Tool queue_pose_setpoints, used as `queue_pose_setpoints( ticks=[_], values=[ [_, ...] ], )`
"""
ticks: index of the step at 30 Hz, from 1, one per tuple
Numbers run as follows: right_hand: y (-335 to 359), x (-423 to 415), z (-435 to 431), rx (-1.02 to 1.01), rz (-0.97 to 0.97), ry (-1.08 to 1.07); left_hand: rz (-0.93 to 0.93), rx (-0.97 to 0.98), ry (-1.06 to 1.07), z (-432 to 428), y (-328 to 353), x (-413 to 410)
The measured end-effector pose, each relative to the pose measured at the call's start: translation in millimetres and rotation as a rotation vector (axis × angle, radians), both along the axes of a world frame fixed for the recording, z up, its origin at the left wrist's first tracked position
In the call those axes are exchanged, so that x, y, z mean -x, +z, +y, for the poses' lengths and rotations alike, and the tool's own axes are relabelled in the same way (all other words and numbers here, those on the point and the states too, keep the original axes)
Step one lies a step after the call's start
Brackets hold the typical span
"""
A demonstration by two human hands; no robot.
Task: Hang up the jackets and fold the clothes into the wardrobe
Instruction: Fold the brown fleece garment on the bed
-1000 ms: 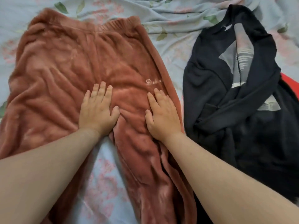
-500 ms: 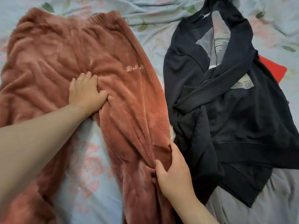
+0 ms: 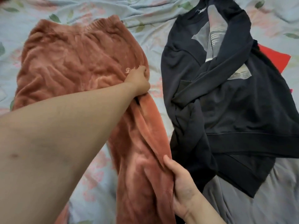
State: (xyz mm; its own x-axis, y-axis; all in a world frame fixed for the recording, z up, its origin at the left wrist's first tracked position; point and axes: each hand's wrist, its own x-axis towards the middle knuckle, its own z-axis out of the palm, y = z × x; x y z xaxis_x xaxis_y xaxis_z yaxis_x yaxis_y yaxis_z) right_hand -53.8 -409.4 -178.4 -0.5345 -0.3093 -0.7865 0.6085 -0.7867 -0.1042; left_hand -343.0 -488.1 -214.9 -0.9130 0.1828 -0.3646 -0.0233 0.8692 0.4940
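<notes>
Rust-coloured fleece trousers [image 3: 77, 62] lie spread on the bed, waistband at the far end. My left hand [image 3: 138, 78] reaches across them and grips the right side edge near the embroidered logo. My right hand [image 3: 181, 189] holds the outer edge of the right trouser leg lower down, thumb on top and fingers curled under the fabric. To the right lies a crumpled black sweatshirt [image 3: 226, 102] with a grey print, its sleeve twisted across the front.
A pale blue floral bedsheet [image 3: 153, 16] covers the bed. A red item [image 3: 275, 59] peeks from under the sweatshirt's right side. Grey fabric [image 3: 267, 199] lies at the lower right, under the sweatshirt's hem.
My left hand moved from the crotch of the trousers to their right edge and closed on it. My right hand stays on the right leg's edge. The view shifted.
</notes>
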Motion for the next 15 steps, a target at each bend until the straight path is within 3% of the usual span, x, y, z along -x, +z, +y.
queue_pose_setpoints(
  ticks=[3, 5, 7, 10, 13, 15],
  values=[
    [-1, -4, 0, -0.219, 0.040, 0.121, -0.054, -0.134, 0.019, -19, 1, -4],
    [-5, -7, 9, -0.415, -0.015, 0.132, -0.113, -0.347, 0.116, -24, 13, -21],
    [-4, -10, 14, -0.481, -0.041, 0.107, -0.070, -0.504, 0.212, -33, 20, -55],
    [2, -17, 18, -0.352, -0.078, 0.008, 0.151, -0.366, 0.472, -59, 18, -145],
    [9, -21, 22, -0.179, -0.066, 0.013, -0.094, -0.388, 0.781, -75, 27, -247],
    [13, -24, 24, -0.166, -0.043, 0.115, -0.362, -0.387, 0.816, -77, 32, -293]
  ],
)
